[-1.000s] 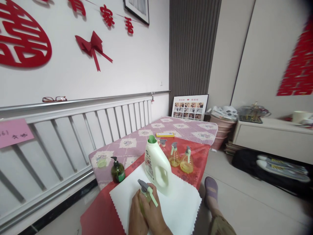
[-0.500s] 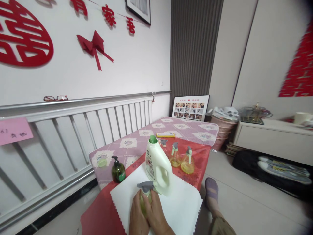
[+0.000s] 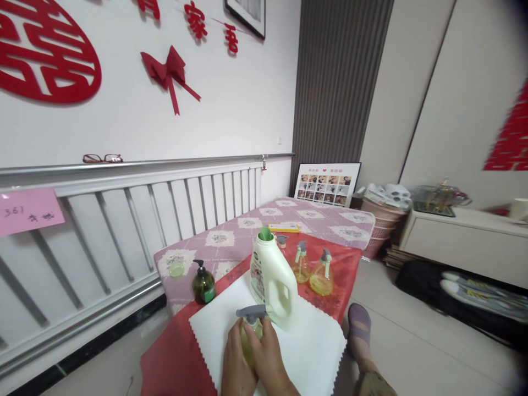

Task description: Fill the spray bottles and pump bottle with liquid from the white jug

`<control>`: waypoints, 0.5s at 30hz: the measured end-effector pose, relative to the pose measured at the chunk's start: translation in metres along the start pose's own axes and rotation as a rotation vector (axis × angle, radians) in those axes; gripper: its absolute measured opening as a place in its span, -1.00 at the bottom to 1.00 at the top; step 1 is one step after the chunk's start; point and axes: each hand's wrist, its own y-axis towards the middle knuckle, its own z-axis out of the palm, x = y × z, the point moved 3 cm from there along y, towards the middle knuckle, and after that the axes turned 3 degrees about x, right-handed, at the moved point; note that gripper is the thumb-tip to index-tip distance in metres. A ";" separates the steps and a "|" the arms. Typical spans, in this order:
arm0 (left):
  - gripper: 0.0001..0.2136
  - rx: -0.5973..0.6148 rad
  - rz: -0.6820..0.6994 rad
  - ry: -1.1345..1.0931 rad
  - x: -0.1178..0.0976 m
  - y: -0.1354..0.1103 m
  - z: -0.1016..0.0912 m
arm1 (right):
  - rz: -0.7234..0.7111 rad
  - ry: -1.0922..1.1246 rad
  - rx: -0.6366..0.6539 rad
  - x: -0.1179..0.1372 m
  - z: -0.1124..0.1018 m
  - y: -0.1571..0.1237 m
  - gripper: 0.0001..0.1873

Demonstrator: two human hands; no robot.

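Note:
Both my left hand (image 3: 238, 357) and my right hand (image 3: 270, 352) are wrapped round a clear spray bottle (image 3: 247, 344) with yellowish liquid and a grey trigger head. It is upright over the white mat (image 3: 305, 352); my hands hide its lower part. Just beyond it stands a large pale green detergent jug (image 3: 272, 280) with a handle, its mouth uncapped and a green spout showing inside. Several more spray bottles stand behind the jug at the right, among them one with yellow liquid (image 3: 322, 278). A dark green pump bottle (image 3: 203, 286) stands to the left.
The table has a purple patterned cloth (image 3: 243, 234) and a red cloth (image 3: 165, 352). A pale green cap (image 3: 176, 269) lies at the left, a yellow-edged flat box (image 3: 284, 227) at the back. A radiator (image 3: 173, 203) runs along the left wall; pink baskets (image 3: 377, 228) stand at the right.
The whole view has shifted slightly, so things appear a little further right. My hands stay round the spray bottle; the jug and other bottles stand where they were.

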 end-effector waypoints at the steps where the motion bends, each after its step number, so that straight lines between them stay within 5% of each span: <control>1: -0.38 0.000 0.017 0.000 -0.001 -0.001 0.000 | -0.010 0.000 0.012 0.002 -0.002 0.000 -0.74; 9: -0.26 0.057 0.041 0.076 0.004 0.001 0.004 | -0.128 0.026 0.099 0.041 -0.023 0.022 -0.72; 15: -0.18 0.078 -0.025 0.101 0.004 0.000 0.005 | -0.265 0.069 0.143 0.107 -0.033 0.055 -0.75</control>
